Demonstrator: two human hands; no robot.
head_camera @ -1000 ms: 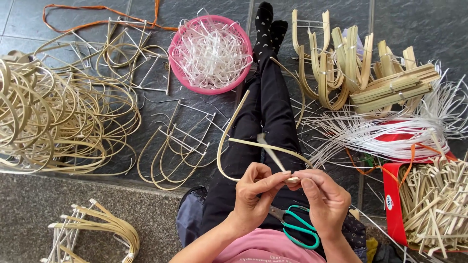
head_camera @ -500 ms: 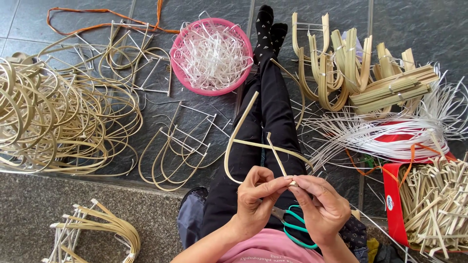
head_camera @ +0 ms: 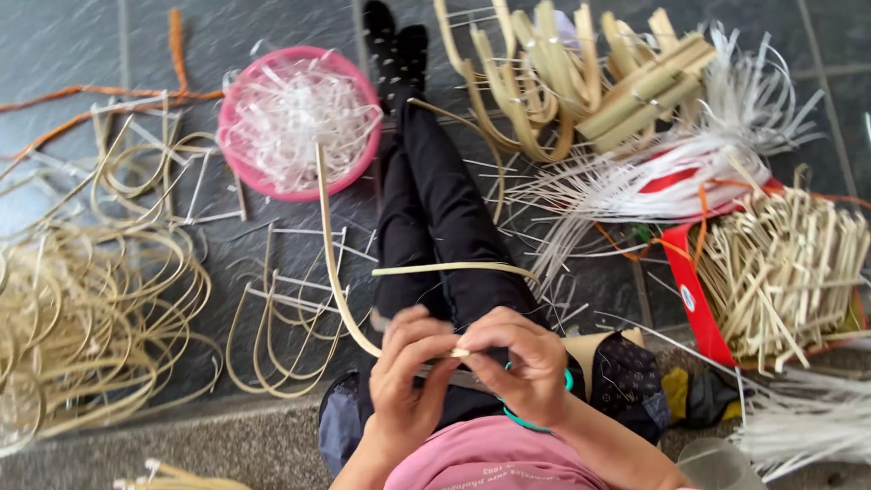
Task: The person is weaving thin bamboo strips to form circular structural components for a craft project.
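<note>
While both hands pinch its ends together, the bamboo strip [head_camera: 331, 245] has swung toward the pink basin [head_camera: 358, 168], left hand [head_camera: 408, 377] meeting right hand [head_camera: 526, 363].

The bent bamboo strip [head_camera: 331, 263] has swung leftward, toward the pink basin [head_camera: 238, 172].

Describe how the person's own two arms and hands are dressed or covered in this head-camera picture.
Both the left hand and the right hand are bare, with no gloves. The forearms are uncovered too; no sleeve reaches them in the picture. A pink top shows at the bottom edge. Any rings or a watch cannot be made out.
</note>
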